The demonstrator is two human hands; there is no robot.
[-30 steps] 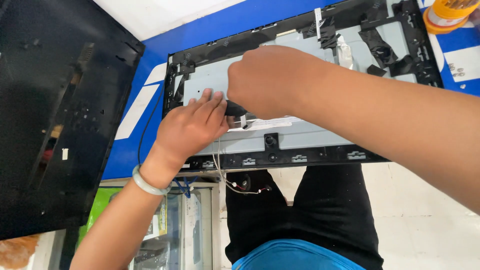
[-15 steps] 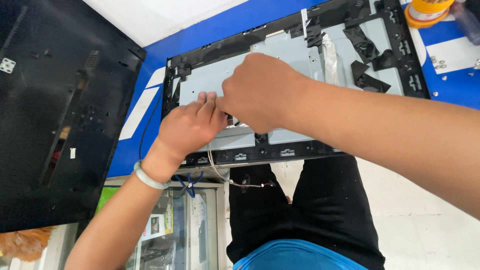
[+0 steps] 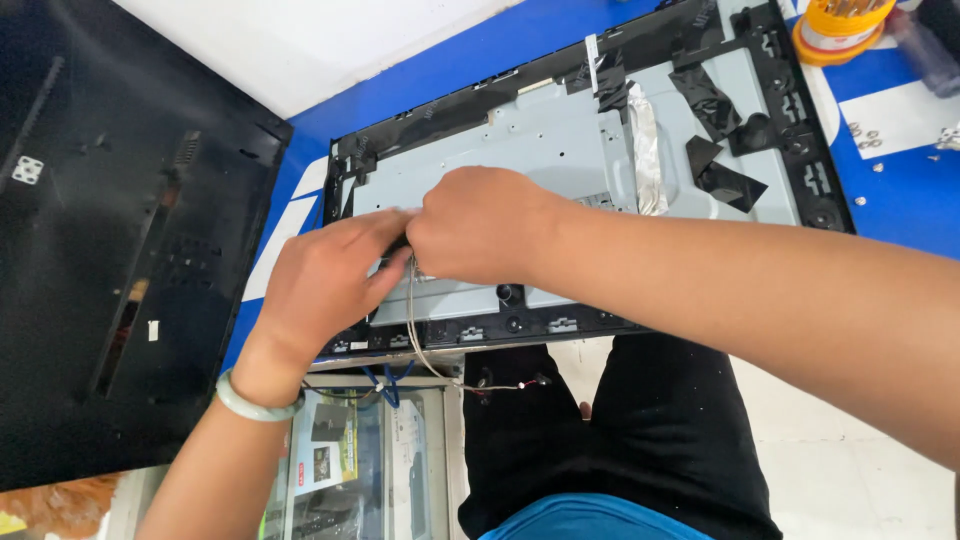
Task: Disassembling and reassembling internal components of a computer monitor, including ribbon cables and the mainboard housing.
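Both hands are down on the opened flat-panel chassis (image 3: 560,150), which lies face-down on the blue table (image 3: 900,190) so its grey metal back plate faces up for access. The left hand (image 3: 320,280) comes in from the lower left, fingers curled and pinched narrow near the plate's lower-left area, thumb toward the right hand. The right hand (image 3: 480,225) reaches across from the right, closed into a loose fist over the same spot; the two are touching. I can't see what sits under the fingers, so I can't tell exactly what either one grips. A thin bundle of wires (image 3: 415,330) runs down from between the hands, over the chassis's near edge, and hangs with small connectors at the end, so my read is that the fingers are pinched at the wire's upper end or its plug, one hand likely steadying while the other works. That's a judgement, since the contact point is hidden. The chassis overhangs the table's near edge toward the body, which keeps the work spot close. The removed black back cover (image 3: 120,230) lies to the left, inner side up, well out of the way. Strips of black tape (image 3: 725,180) and a silver foil strip (image 3: 645,150) sit on the plate's right half, untouched. An orange-yellow round tool holder (image 3: 840,30) and loose small screws (image 3: 865,135) sit at the far right, parked apart from the hands.
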